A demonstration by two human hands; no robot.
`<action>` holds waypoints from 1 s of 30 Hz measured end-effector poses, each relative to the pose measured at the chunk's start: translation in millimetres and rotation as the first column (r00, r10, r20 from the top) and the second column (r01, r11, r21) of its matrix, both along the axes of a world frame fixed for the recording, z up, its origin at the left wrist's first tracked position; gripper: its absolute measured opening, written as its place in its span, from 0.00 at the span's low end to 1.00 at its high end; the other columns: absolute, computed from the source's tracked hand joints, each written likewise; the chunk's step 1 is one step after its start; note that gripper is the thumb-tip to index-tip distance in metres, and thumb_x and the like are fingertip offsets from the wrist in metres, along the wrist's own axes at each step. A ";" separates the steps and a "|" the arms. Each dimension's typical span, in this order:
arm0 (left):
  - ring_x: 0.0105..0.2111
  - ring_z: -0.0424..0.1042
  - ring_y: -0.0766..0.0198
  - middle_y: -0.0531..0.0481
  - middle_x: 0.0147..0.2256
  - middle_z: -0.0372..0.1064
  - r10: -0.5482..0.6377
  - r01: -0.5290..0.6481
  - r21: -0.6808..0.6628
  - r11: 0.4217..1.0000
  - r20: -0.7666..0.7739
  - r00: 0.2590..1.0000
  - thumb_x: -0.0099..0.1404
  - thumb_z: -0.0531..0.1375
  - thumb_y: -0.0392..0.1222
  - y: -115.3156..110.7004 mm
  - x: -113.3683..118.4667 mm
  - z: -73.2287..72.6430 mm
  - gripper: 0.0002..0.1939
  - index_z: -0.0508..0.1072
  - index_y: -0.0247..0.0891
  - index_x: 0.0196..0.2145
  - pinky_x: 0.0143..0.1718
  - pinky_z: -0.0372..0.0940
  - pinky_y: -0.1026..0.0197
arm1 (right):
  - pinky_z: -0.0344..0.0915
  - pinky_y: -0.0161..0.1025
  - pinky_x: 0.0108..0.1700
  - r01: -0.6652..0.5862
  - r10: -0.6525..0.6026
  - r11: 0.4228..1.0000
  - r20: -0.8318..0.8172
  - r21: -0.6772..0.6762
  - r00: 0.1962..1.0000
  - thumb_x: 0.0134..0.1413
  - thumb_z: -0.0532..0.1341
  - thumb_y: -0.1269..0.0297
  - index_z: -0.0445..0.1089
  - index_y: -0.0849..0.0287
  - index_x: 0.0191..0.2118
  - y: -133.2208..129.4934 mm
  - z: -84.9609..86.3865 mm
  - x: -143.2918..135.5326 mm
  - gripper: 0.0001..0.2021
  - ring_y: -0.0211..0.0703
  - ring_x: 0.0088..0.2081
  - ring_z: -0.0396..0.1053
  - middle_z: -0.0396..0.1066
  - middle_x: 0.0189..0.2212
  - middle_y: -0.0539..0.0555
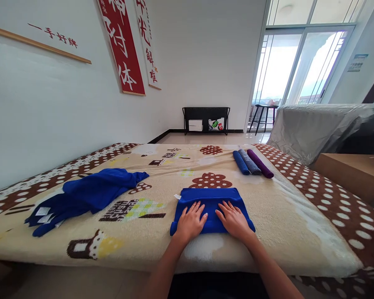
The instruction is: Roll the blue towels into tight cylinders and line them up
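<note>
Flat on a folded blue cloth (212, 226) lie both my hands, palms down with the fingers spread. My left hand (191, 220) rests on its left half and my right hand (232, 218) on its right half. The cloth's near edge looks rolled up, with the roll's ends showing at both sides. A small white tag (177, 196) sticks out at its upper left. Farther left is a crumpled blue cloth (96, 189) with white labels. At the back right, a blue roll (241, 162), a grey roll (249, 162) and a purple roll (259, 163) lie side by side.
A cream patterned blanket (162, 257) with a brown dotted border covers the bed-like surface. A cardboard box (350, 174) and a plastic-covered piece of furniture (324, 124) stand at the right. Against the back wall is a black rack (205, 113); a stool (263, 116) stands by the glass door.
</note>
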State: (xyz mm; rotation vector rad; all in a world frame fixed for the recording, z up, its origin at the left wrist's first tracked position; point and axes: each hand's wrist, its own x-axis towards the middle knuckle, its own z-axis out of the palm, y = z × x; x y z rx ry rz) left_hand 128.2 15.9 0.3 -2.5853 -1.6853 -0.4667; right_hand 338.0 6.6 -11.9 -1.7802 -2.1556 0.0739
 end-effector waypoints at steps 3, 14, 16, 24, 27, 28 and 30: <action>0.63 0.61 0.51 0.42 0.63 0.61 0.134 -0.135 0.031 0.990 0.022 0.991 0.72 0.48 0.48 0.9 -28.8 -3.6 0.24 0.66 0.39 0.61 0.60 0.58 0.39 | 0.53 0.59 0.63 0.128 -0.128 0.992 -0.001 0.006 0.992 0.68 0.45 0.50 0.65 0.58 0.62 0.2 -7.9 30.0 0.27 0.56 0.66 0.55 0.60 0.63 0.61; 0.59 0.65 0.58 0.47 0.58 0.69 -0.041 0.026 0.310 0.950 0.041 0.998 0.71 0.49 0.36 -47.2 -57.2 -3.6 0.19 0.71 0.42 0.55 0.62 0.59 0.51 | 0.56 0.51 0.63 -0.025 0.028 0.955 -0.007 0.296 1.000 0.67 0.50 0.58 0.69 0.55 0.57 -45.4 -14.0 72.8 0.19 0.49 0.63 0.59 0.63 0.62 0.57; 0.57 0.68 0.57 0.47 0.55 0.71 -0.137 0.116 0.394 0.912 0.026 0.990 0.68 0.50 0.32 -61.7 -58.8 -13.4 0.21 0.70 0.41 0.56 0.59 0.62 0.52 | 0.58 0.49 0.61 -0.167 0.169 0.915 0.027 0.367 0.985 0.66 0.52 0.62 0.69 0.52 0.57 -59.2 -17.8 77.7 0.18 0.48 0.60 0.63 0.66 0.60 0.55; 0.54 0.69 0.56 0.46 0.53 0.72 -0.116 0.087 0.417 0.905 0.046 0.992 0.61 0.50 0.26 -68.6 -63.9 -30.3 0.28 0.67 0.40 0.58 0.58 0.63 0.50 | 0.54 0.48 0.60 -0.176 0.162 0.910 0.068 0.376 0.984 0.57 0.52 0.72 0.68 0.53 0.57 -70.5 -30.6 84.0 0.23 0.45 0.55 0.67 0.71 0.54 0.54; 0.49 0.72 0.56 0.48 0.47 0.75 -0.080 0.043 0.366 0.930 0.085 0.993 0.60 0.49 0.25 -56.4 -57.6 -21.4 0.25 0.72 0.42 0.51 0.55 0.64 0.50 | 0.53 0.47 0.59 -0.135 0.131 0.917 0.035 0.375 0.991 0.57 0.52 0.73 0.71 0.54 0.50 -60.4 -25.0 76.1 0.19 0.44 0.50 0.69 0.74 0.47 0.53; 0.48 0.73 0.56 0.48 0.46 0.76 -0.075 0.038 0.358 0.933 0.090 0.993 0.60 0.49 0.25 -53.0 -55.6 -18.6 0.24 0.72 0.42 0.49 0.53 0.65 0.50 | 0.54 0.46 0.58 -0.125 0.124 0.919 0.028 0.373 0.992 0.56 0.52 0.73 0.72 0.54 0.48 -57.3 -22.5 73.9 0.18 0.44 0.49 0.70 0.75 0.45 0.53; 0.45 0.73 0.56 0.48 0.43 0.76 -0.072 0.036 0.353 0.935 0.090 0.993 0.60 0.50 0.25 -49.2 -52.9 -13.9 0.22 0.73 0.42 0.47 0.51 0.65 0.51 | 0.54 0.46 0.56 -0.105 0.108 0.925 0.011 0.364 0.994 0.56 0.52 0.74 0.71 0.55 0.45 -53.5 -16.8 71.2 0.16 0.44 0.46 0.69 0.75 0.42 0.52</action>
